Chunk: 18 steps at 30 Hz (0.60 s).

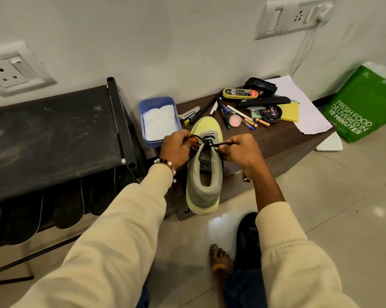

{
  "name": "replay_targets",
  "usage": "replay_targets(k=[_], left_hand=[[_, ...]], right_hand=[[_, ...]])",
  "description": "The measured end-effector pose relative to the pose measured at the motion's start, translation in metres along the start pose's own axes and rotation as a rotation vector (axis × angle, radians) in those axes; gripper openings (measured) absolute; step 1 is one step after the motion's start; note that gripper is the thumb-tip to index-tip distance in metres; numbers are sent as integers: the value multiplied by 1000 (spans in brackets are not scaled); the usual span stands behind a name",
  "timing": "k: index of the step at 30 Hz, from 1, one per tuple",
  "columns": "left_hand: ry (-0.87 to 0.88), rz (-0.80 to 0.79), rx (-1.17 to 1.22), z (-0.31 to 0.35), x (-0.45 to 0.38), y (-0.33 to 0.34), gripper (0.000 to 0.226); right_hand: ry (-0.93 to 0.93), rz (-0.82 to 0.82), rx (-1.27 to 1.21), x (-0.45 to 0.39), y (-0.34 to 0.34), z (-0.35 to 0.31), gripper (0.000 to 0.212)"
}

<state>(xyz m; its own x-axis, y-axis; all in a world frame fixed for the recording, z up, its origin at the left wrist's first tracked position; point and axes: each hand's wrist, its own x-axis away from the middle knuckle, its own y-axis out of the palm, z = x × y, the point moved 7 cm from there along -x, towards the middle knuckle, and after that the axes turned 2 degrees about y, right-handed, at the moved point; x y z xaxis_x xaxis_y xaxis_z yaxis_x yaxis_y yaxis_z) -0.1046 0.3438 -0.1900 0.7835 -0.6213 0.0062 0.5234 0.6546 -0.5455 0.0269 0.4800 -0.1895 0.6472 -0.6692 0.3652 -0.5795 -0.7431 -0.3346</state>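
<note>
On a cluttered brown worktop, a pale yellow shoe rests toe-first, its heel toward the camera. The left hand and right hand each keep a pinching grip on one end of the black lace above the tongue. The knot should seat squarely if both ends are drawn outward evenly and low against the eyelets.
</note>
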Motion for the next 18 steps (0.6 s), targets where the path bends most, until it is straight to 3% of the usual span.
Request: replay_targets(k=[6,9,12,15,18], left_hand=[[-46,-9,28,-3,1,1,14],[-124,-77,153,-3,3,-1,14],[-169,-182,112,-4,6,-4,21],[-177,-240,35,-4,11,-5,19],[-161,-199,65,1,15,-8,14]], right_hand=[[22,21,-31,3,0,-2,7],[59,15,-140,6,-5,0,8],[141,-56,-37,8,-6,8,23],[137,-136,37,11,0,9,13],[73,-118,85,15,0,2,7]])
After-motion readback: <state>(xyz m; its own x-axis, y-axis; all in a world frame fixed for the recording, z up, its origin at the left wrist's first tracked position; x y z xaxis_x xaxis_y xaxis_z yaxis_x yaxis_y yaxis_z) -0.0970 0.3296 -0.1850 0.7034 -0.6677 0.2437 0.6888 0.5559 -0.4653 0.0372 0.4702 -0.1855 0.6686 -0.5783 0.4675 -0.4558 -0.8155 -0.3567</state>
